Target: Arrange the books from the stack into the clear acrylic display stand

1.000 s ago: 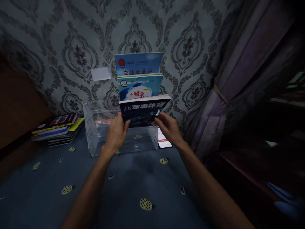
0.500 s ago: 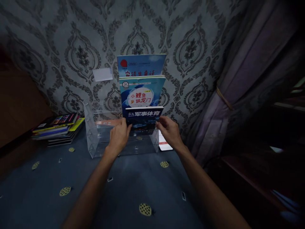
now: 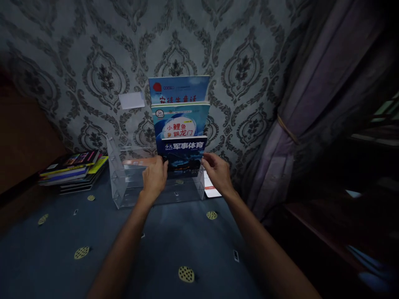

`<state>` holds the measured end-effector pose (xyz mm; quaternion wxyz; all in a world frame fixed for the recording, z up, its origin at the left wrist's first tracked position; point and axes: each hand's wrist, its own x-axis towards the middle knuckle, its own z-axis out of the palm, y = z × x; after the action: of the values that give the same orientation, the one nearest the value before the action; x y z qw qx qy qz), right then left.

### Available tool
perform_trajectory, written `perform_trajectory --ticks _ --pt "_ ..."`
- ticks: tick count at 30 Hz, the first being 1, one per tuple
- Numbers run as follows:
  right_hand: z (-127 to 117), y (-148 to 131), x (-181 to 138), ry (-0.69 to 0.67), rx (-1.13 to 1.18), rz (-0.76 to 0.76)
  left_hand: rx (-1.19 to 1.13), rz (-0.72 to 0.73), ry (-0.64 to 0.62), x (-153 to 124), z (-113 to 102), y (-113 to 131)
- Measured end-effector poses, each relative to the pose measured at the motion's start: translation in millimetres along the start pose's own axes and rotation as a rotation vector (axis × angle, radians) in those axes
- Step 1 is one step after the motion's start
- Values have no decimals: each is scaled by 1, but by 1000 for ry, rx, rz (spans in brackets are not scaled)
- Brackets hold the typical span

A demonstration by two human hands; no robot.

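A dark blue book (image 3: 183, 155) with white Chinese lettering stands upright at the front of a clear acrylic tiered rack (image 3: 116, 176). My left hand (image 3: 155, 176) grips its left edge, and my right hand (image 3: 217, 170) pinches the right edge. Behind it, one step higher, rises a light blue book (image 3: 181, 118) with a white oval and red lettering. Farthest back is a blue book (image 3: 179, 88) with red lettering, its lower part hidden. The rack's left side holds no upright book; an orange patch (image 3: 140, 161) shows through the plastic.
A pile of books (image 3: 75, 170) lies left of the rack on the dark blue tablecloth (image 3: 162, 249). Behind the rack's right end lies a phone with a lit screen (image 3: 211, 187). Patterned wallpaper backs the table, and a tied curtain (image 3: 274, 166) hangs to the right.
The camera view has shifted slightly. The dark blue book sits a little higher against the light blue one, showing more of its cover. Both hands remain at its edges.
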<state>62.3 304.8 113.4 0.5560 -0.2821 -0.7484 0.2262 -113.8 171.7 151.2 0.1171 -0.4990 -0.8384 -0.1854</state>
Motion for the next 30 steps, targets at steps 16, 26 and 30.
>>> perform_trajectory --ticks 16,26,30 --pt "6 4 -1 -23 -10 -84 -5 -1 41 5 12 -6" --pt "9 8 -3 -46 66 -21 -36 23 55 7 16 -10" --pt "5 9 0 -76 33 -20 -45 32 47 5 16 -11"
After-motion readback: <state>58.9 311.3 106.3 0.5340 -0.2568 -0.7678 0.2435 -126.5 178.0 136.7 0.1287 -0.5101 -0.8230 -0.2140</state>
